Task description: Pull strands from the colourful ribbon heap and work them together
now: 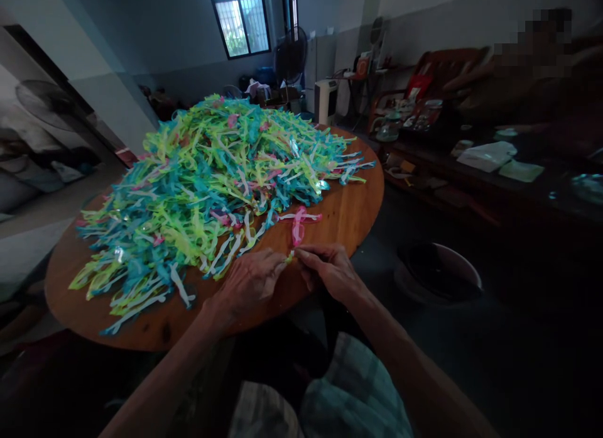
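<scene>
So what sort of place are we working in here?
Probably a home living room used for piecework: a round wooden table heaped with coloured plastic strips, a standing fan, a barred window, a cluttered sideboard.

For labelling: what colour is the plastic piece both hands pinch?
Pink plastic piece, clearest in the head view.

One round wooden table [348, 205], one big heap of coloured plastic strips [207, 180] too many to count, two standing fans [291, 54], one dark basin [438, 274].
</scene>
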`<state>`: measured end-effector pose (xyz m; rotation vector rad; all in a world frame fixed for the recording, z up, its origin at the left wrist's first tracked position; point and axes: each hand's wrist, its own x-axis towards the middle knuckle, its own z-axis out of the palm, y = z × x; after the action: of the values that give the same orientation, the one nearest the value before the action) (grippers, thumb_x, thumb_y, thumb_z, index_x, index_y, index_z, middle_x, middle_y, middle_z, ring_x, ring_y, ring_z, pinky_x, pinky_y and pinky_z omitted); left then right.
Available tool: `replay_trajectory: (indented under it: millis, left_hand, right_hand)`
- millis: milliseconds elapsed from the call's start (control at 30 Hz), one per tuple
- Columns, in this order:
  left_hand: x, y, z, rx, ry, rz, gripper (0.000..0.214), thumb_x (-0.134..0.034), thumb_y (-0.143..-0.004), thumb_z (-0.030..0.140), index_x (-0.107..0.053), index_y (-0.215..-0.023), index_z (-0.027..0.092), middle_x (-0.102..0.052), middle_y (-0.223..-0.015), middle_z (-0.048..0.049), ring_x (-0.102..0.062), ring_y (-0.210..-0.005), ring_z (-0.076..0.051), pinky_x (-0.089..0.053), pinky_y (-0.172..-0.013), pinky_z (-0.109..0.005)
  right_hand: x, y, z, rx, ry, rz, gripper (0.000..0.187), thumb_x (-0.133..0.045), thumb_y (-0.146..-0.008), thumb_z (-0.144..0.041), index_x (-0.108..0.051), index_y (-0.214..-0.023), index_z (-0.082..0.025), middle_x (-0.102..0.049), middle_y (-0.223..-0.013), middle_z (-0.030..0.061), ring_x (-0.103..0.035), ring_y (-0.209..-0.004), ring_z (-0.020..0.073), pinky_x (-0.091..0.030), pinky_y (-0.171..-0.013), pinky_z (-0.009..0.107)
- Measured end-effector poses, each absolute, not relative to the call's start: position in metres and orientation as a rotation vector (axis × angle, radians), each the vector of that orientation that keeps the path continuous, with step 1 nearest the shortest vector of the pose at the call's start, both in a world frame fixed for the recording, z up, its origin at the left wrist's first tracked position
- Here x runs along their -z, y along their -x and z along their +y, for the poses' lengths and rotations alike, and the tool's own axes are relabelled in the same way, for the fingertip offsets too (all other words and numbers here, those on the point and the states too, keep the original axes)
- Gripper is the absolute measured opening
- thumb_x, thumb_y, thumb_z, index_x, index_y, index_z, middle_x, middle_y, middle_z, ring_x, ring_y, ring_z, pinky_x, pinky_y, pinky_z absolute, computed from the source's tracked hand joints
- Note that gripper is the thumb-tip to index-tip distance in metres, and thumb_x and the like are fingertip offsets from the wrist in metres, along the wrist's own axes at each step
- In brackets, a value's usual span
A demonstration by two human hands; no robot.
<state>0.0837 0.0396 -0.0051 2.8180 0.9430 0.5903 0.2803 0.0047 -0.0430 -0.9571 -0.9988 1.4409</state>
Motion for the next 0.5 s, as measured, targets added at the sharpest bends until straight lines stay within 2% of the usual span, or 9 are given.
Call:
replay_trajectory:
  millis: [133,333,500]
  left_hand:
    - [0.005,-0.083,0.040,-0.558,-2.828,0.969,0.023,-0.046,-0.101,0.022,-0.061,-0.084,0.018,-0.056,-0.075,-0.0003,-0.052,-0.068,-0.014,-0.034,-0.064,-0.028]
    - [0.008,-0.083,0.039,-0.567,-2.927,0.926,0.026,-0.044,-0.099,0.018,-0.060,-0.078,0.017,-0.054,-0.070,-0.0001,-0.049,-0.062,-0.014,-0.031,-0.060,-0.028]
    - [0.007,-0.080,0.038,-0.669,-2.899,0.786,0.027,-0.042,-0.095,0.011,-0.055,-0.072,0.016,-0.050,-0.063,0.0023,-0.043,-0.055,-0.011,-0.028,-0.056,-0.027]
  right_hand:
    - [0.043,-0.282,0.005,-1.440,0.982,-1.049,0.033,-0.070,-0.084,-0.048,-0.071,-0.088,-0.015,-0.055,-0.063,-0.0020,-0.049,-0.046,0.0094,-0.044,-0.041,0.022]
    - [0.041,-0.287,0.001,-1.348,0.941,-1.337,0.033,-0.057,-0.095,-0.042,-0.063,-0.075,-0.015,-0.045,-0.054,-0.0052,-0.039,-0.042,0.0062,-0.030,-0.043,0.021]
    - [0.038,-0.291,-0.003,-1.205,0.969,-1.504,0.027,-0.057,-0.096,-0.037,-0.067,-0.083,-0.015,-0.046,-0.062,-0.0033,-0.038,-0.053,0.0075,-0.029,-0.050,0.021]
